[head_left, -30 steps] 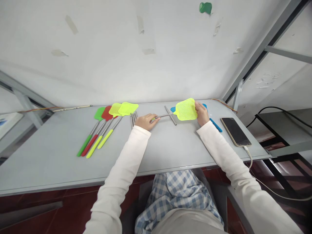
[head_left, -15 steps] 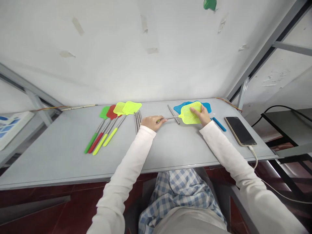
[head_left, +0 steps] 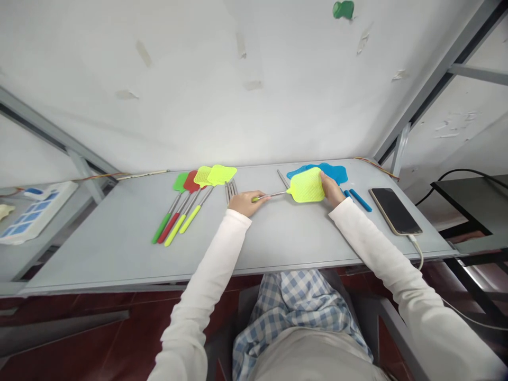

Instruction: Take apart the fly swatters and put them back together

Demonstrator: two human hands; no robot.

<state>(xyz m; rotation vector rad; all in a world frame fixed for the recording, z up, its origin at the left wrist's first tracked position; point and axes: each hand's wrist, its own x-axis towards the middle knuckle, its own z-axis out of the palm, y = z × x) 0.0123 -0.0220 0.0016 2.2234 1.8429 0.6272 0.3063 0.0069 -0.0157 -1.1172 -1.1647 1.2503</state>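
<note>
A yellow fly swatter [head_left: 306,185] is held level above the table between my hands. My left hand [head_left: 245,203] is closed around its yellow handle end, most of which is hidden in the palm. At the far edge of the mesh head, my right hand [head_left: 332,189] grips it with the fingers mostly behind. Several blue swatter heads [head_left: 336,172] lie behind that hand, and blue handles [head_left: 360,200] lie beside it. Behind my left hand are several metal rods [head_left: 232,189]; another rod [head_left: 282,179] lies partly behind the held swatter.
To the left lie a green swatter [head_left: 180,182], a red swatter [head_left: 191,181] and yellow swatters [head_left: 222,174], side by side. A phone [head_left: 396,211] with a white cable [head_left: 416,246] lies at the right. The grey table [head_left: 115,233] meets a wall at the back.
My right hand has slid from over the mesh face to its right edge, so its thumb no longer lies across the mesh. My left hand keeps its hold. The view has shifted slightly.
</note>
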